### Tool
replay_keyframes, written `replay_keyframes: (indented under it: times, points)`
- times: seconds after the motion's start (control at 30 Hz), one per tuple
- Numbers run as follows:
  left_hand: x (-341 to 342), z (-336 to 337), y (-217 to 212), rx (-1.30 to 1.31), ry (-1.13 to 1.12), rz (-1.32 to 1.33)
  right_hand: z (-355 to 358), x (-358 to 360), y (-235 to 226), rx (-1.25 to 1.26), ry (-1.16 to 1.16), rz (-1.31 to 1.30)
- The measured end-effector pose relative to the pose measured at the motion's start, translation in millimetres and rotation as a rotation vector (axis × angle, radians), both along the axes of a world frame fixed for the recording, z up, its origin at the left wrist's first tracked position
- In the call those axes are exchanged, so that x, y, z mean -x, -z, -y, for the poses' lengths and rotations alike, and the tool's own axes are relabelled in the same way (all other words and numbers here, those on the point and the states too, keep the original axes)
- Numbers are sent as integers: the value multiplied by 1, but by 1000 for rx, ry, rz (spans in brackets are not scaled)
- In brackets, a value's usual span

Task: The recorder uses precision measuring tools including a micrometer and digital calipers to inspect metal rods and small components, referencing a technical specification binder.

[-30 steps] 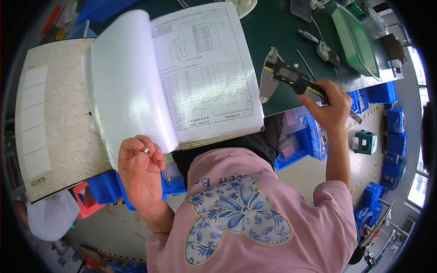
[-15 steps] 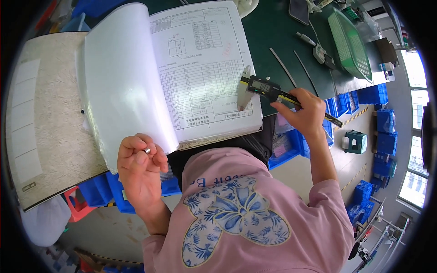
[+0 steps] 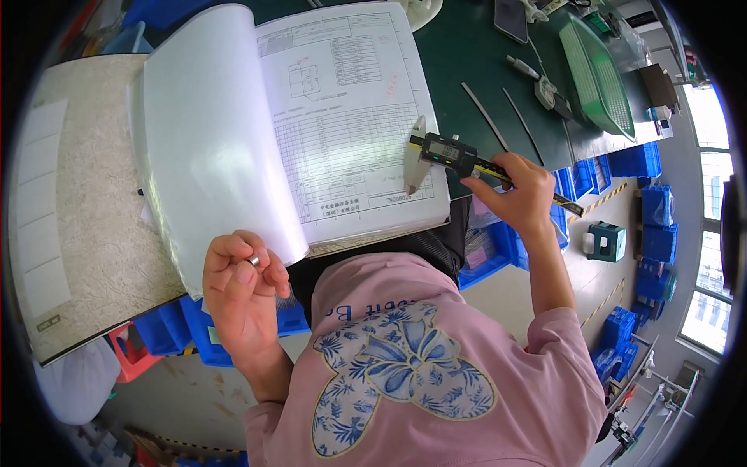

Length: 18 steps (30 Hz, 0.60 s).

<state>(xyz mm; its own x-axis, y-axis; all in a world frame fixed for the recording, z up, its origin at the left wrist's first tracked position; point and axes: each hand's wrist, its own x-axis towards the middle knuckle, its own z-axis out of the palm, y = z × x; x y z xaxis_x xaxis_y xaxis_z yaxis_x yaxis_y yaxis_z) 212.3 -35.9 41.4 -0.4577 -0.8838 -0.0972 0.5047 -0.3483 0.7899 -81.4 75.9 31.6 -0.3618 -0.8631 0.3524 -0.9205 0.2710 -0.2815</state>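
Between the thumb and fingers of my left hand (image 3: 243, 296) is a small shiny metal cylinder (image 3: 254, 261). This hand hovers by the lower edge of an open binder's turned-back plastic sleeve (image 3: 206, 148). My right hand (image 3: 520, 191) grips a black digital caliper (image 3: 451, 152) by its beam, thumb below the slider. The caliper's jaws lie over the right side of a technical drawing sheet (image 3: 346, 117) with a table and a part sketch; they look closed or nearly so. Nothing sits between them that I can see.
On the dark green tabletop (image 3: 459, 54) lie two thin metal strips (image 3: 484, 117), a micrometer (image 3: 548, 95), a phone (image 3: 511, 19) and a green mesh basket (image 3: 595, 74). The binder's patterned cover (image 3: 93, 202) spreads left. Blue bins (image 3: 486, 257) stand under the table edge.
Hardly anything differs. The caliper and my right hand have shifted very slightly left, and my left hand sits a touch lower with the metal cylinder still pinched.
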Motion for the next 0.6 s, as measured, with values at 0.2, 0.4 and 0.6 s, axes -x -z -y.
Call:
replay_keyframes:
  times: [0.2, 0.4, 0.6]
  points:
    - [0, -1, -1, -3, -20, 18, -9, 7, 1, 16, 18, -3]
    - [2, -1, -3, -30, -38, 3, -14, 0, -1, -121, 198, 378]
    - [8, -6, -17, 32, -21, 133, -3, -27, 11, -142, 124, 1030]
